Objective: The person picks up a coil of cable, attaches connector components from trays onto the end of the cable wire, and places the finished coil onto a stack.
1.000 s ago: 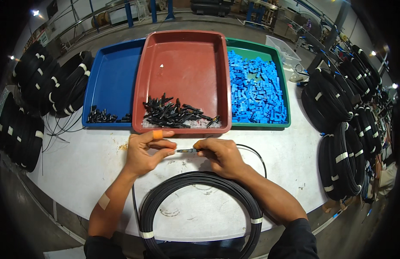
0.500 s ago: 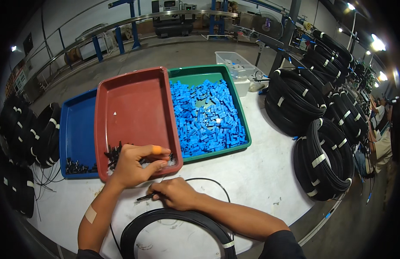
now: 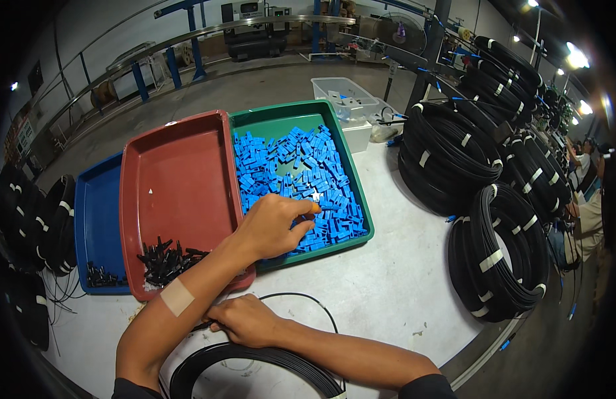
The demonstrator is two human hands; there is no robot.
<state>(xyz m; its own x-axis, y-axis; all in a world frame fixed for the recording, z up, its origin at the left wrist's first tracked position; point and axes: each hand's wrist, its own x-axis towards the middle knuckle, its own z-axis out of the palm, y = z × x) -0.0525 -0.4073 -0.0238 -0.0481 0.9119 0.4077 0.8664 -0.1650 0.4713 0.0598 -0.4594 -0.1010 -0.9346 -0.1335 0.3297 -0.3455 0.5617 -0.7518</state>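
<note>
My left hand (image 3: 276,225) reaches over the near part of the green tray (image 3: 365,234), its fingertips at a heap of small blue plastic connector pieces (image 3: 291,154). A gap shows between thumb and forefinger, and an orange band is on one finger. Below it, my right hand (image 3: 245,320) is closed around the end of a black cable (image 3: 203,326), partly behind my left forearm. That cable's loop curves over the table beyond my right wrist. A coil of black cable (image 3: 208,359) lies at the near edge, beneath my right forearm.
Left of the green tray stand a red tray (image 3: 181,166) with black connector parts (image 3: 165,263) and a blue tray (image 3: 98,199) with more. Large black cable coils (image 3: 497,259) stand along the right side. A clear plastic bin (image 3: 344,100) sits behind the green tray.
My left hand has moved right, from the black parts in the red tray to the blue pieces in the green one. My right hand keeps its grip on the cable. The view has shifted slightly.
</note>
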